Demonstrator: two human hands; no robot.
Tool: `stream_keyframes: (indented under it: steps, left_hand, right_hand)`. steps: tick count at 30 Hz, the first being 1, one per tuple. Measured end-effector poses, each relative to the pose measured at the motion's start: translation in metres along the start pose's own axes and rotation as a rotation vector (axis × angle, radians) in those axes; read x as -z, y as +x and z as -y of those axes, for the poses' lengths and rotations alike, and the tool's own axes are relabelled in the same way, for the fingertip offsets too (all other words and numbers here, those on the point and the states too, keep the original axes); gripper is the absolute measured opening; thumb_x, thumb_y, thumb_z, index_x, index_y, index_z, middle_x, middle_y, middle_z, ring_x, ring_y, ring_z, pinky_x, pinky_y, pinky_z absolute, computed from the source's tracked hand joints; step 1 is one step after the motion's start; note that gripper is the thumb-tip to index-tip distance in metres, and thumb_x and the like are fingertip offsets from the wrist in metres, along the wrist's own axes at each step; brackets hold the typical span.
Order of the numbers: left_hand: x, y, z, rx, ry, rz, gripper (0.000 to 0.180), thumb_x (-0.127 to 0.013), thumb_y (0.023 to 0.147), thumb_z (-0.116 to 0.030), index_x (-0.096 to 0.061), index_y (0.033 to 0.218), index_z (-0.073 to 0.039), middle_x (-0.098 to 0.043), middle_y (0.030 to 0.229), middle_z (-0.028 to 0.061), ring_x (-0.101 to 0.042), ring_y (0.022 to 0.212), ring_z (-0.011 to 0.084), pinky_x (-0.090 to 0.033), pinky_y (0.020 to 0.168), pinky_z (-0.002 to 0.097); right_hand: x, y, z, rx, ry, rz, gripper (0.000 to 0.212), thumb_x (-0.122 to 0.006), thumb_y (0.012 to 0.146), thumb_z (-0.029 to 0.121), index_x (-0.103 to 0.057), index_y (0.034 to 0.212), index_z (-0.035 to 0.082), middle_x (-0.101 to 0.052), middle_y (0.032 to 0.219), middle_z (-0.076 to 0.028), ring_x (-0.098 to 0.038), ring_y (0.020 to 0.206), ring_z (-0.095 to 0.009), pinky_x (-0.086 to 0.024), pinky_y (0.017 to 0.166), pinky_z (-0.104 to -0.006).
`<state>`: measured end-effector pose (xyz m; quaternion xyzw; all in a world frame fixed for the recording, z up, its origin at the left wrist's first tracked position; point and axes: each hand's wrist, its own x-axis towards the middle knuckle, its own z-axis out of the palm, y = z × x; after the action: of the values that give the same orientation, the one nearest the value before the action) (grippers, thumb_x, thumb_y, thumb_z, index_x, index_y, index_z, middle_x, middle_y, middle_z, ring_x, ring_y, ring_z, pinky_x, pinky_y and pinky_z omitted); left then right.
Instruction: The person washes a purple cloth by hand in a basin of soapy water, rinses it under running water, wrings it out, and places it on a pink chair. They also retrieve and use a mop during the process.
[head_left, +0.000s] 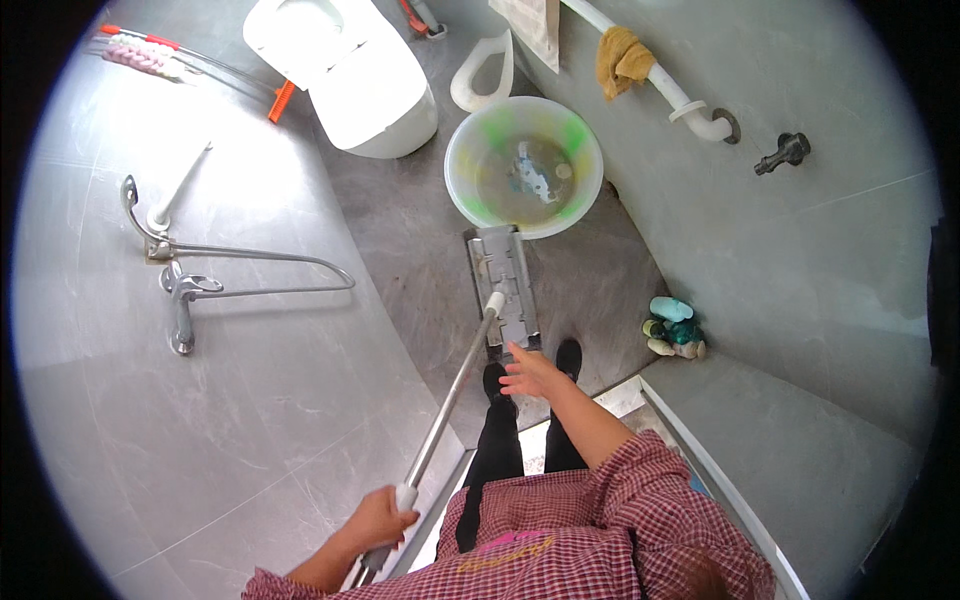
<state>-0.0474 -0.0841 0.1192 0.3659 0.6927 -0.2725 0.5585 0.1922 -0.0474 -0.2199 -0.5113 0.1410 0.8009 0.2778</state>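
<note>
My left hand point(378, 520) is wrapped round the white grip on the metal pole of a flat mop point(450, 405), low in the view. The pole slants up to a long grey rectangular mop head point(512, 322), which lies in front of my black shoes. My right hand point(533, 376) reaches over the near end of the mop head, fingers stretched out and apart, holding nothing. Beyond the mop head, almost against its far end, stands a round translucent basin point(457, 165) with green patches. Murky water and a pale blue-white piece show inside it.
A white toilet point(375, 100) stands at the far left, with a white curved scoop-like piece point(466, 82) beside the basin. Chrome taps point(180, 305) jut from the left wall. A mustard cloth point(624, 62) hangs on a white pipe point(668, 88). Shoes point(676, 325) sit in the right corner.
</note>
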Motion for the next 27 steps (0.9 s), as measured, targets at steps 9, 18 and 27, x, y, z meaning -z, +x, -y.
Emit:
stream_keyframes:
  steps: [9, 18, 27]
  left_hand:
    - [-0.03, -0.009, -0.026, -0.142, 0.343, -0.013, 0.046, -0.067, 0.08, -0.031, -0.053, 0.096, 0.01, -0.065, 0.08, 0.0284, -0.067, 0.073, 0.0392, -0.053, 0.065, 0.0422]
    - [-0.041, 0.074, -0.067, -0.413, 0.503, 0.051, 0.05, -0.065, 0.084, -0.037, -0.049, 0.091, 0.011, -0.062, 0.076, 0.0316, -0.065, 0.074, 0.0427, -0.052, 0.065, 0.0469]
    - [-0.049, 0.147, -0.078, -0.383, 0.527, 0.088, 0.049, -0.064, 0.085, -0.035, -0.047, 0.091, 0.011, -0.063, 0.074, 0.0304, -0.065, 0.074, 0.0432, -0.052, 0.067, 0.0469]
  right_hand:
    - [-0.004, 0.031, 0.029, 0.067, 0.622, -0.065, 0.022, -0.065, 0.089, 0.019, -0.046, 0.08, 0.01, -0.041, 0.06, 0.0, -0.039, 0.045, -0.013, -0.037, 0.041, -0.0306]
    - [0.088, 0.068, 0.059, 0.19, 0.731, -0.086, 0.027, -0.058, 0.093, 0.02, -0.043, 0.073, 0.01, -0.041, 0.061, -0.001, -0.038, 0.046, -0.011, -0.035, 0.041, -0.0266]
    - [0.114, 0.114, 0.054, 0.254, 0.749, -0.322, 0.022, -0.05, 0.097, 0.026, -0.045, 0.084, 0.009, -0.042, 0.061, -0.002, -0.039, 0.046, -0.015, -0.036, 0.042, -0.0319]
